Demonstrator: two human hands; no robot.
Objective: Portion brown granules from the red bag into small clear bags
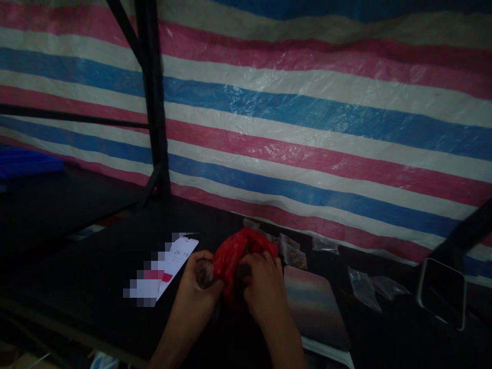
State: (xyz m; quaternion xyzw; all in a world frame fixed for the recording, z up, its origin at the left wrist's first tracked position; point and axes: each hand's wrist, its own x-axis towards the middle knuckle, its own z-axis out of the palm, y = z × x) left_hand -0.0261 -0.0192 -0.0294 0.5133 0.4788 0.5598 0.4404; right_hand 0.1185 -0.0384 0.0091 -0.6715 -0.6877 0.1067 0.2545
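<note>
Both of my hands are closed on a crumpled red plastic bag (235,256) at the middle of a dark table (96,277). My left hand (200,287) pinches the bag's left side, fingers curled. My right hand (263,284) grips its right side from above, fingers bent over the plastic. What is inside the bag is hidden.
A white card (175,264) lies left of the hands. Small clear packets (294,252) lie behind the bag, more clear packets (363,287) to the right. A flat shiny plate (315,307) lies right of my right hand. A striped tarpaulin (307,118) hangs behind; a black post (154,97) stands left.
</note>
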